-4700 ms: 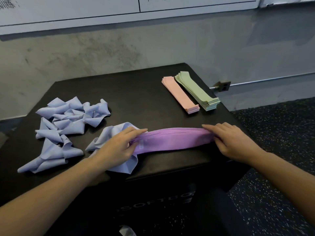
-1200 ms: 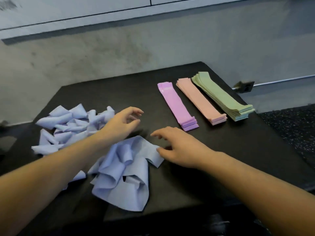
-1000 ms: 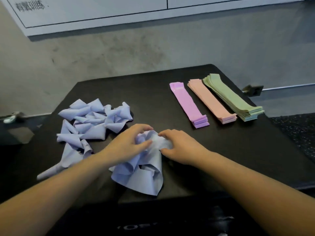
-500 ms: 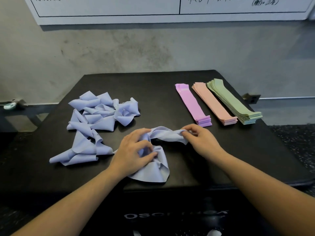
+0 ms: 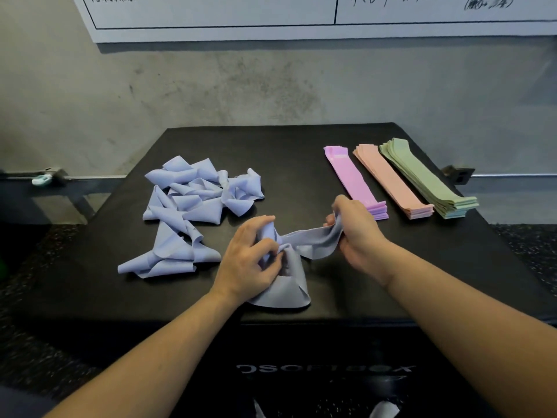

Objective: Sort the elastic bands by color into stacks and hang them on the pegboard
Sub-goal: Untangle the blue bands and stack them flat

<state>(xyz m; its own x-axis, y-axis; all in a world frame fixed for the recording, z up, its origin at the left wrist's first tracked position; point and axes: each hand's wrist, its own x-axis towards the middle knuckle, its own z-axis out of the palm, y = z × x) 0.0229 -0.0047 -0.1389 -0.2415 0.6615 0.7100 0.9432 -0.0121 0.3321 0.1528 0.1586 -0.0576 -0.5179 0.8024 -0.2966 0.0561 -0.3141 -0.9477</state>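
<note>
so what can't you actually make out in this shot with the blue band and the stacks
- Head view: how many blue bands are in the bunch; the left hand covers the tangle, folds hide the rest.
- Near end of the purple stack: the right hand covers part of it.
- Whiteboard writing: cut off by the top edge.
- Pegboard: not in view.
- Pale pieces below the box: cut by the bottom edge.
</note>
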